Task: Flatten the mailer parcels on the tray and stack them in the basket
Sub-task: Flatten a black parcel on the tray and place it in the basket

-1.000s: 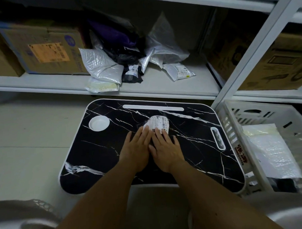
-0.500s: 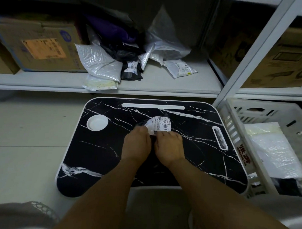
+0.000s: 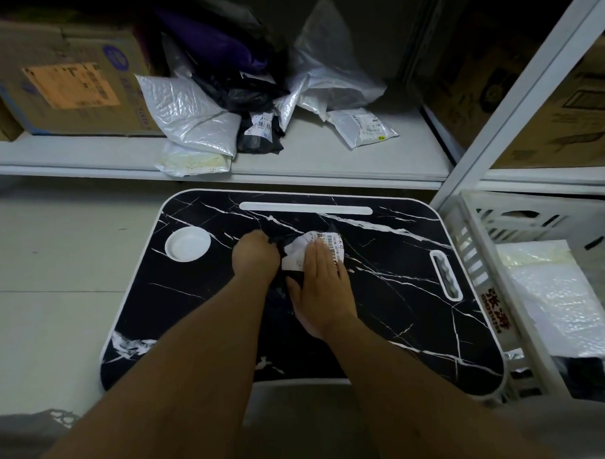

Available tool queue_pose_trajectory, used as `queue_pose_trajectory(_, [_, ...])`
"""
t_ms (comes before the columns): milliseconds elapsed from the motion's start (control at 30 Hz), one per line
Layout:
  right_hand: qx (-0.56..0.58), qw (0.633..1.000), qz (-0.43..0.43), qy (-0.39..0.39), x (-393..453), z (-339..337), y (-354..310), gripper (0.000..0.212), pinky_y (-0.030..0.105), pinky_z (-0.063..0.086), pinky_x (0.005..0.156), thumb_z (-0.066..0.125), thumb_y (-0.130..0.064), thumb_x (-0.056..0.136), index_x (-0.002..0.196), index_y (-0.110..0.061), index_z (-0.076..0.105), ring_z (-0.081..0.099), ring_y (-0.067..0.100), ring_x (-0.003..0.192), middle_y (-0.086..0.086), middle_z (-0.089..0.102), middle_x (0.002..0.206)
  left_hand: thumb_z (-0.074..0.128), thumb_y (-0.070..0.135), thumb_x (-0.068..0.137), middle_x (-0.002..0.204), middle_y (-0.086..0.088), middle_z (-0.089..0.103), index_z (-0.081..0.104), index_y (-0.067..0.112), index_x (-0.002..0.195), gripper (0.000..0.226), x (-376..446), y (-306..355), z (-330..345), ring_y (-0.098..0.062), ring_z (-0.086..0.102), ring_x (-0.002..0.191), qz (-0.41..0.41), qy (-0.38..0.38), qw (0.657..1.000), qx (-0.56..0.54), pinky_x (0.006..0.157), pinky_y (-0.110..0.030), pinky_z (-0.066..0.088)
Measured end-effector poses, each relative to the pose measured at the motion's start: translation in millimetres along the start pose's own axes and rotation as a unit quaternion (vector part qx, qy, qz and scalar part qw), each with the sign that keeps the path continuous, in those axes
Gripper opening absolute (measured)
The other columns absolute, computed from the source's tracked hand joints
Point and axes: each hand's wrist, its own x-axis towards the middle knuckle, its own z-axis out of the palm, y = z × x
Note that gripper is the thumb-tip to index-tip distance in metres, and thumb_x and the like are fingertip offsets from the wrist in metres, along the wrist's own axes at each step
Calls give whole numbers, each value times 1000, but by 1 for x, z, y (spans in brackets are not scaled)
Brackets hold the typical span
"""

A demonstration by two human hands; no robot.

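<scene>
Black mailer parcel [image 3: 296, 250], white shipping label up, lies crumpled near the centre of the black marble-pattern tray [image 3: 399, 294], slightly toward its far edge.

Left hand [image 3: 254, 256]: fingers curled under, apparently gripping the parcel's left end; the grip itself is hidden behind the knuckles.

Right hand [image 3: 321, 280]: fingers straight and together, palm down, pressing flat on the label and the parcel's right half.

Parcel lies directly under and between the two hands. Its long axis cannot be read; the bag is bunched.

White slatted basket [image 3: 466, 258] stands just beside the tray's right edge, so the right hand is the nearer one for the transfer. Flattened white mailers [image 3: 553, 289] already lie inside it.

Open room: bare tray surface on all sides of the parcel. To its left is a round white cup recess [image 3: 187, 244], to its right the handle slot [image 3: 446, 275], beyond it the long groove [image 3: 305, 208].

Judgement: flattening under way; parcel not yet flat.
</scene>
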Motion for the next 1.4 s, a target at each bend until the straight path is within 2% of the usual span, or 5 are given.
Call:
queue_pose_trajectory(300, [-73, 991, 23, -112, -14, 1, 20, 71, 52, -4, 119, 7, -54, 100, 154, -9, -6, -17, 20, 148, 8, -15, 161, 49, 8, 95, 144, -19, 37, 22, -3, 145, 58, 19, 1, -32, -31, 38, 133, -65, 10, 997, -29, 105, -34, 35])
queue_pose_trajectory(733, [-100, 990, 48, -82, -18, -7, 5, 61, 56, 3, 117, 19, -39, 102, 153, -5, 13, -4, 27, 149, 15, 7, 161, 44, 11, 98, 121, -20, 56, 48, -1, 121, 26, 7, 13, -38, -34, 53, 112, -70, 156, 979, -114, 85, -34, 39])
queue_pose_trajectory(933, [-31, 994, 88, 61, -18, -25, 0, 44, 51, 12, 117, 37, -39, 96, 131, -16, 48, 14, 26, 146, 9, 34, 150, 33, 36, 99, 158, -10, 12, 19, 17, 148, 55, -31, -4, -10, -26, 10, 146, 215, 161, 939, 214, 116, -48, 14])
queue_pose_trajectory(1100, [25, 998, -40, 29, -2, -20, -19, 55, 45, 5, 120, 17, -40, 104, 155, -24, 4, -12, 19, 149, 0, -8, 163, 22, 45, 99, 152, -11, -33, -30, 17, 142, 73, -53, -46, 13, -26, -26, 142, 252, -4, 891, 379, 118, -50, -1])
queue_pose_trajectory(1400, [54, 996, -60, -36, -1, 13, -8, 64, 44, -3, 120, 5, -54, 98, 152, -27, -13, -21, 9, 145, -7, -19, 160, 26, 46, 98, 152, -13, -32, -25, 14, 146, 77, -49, -65, 22, -27, -28, 141, 281, -47, 901, 328, 119, -47, 5])
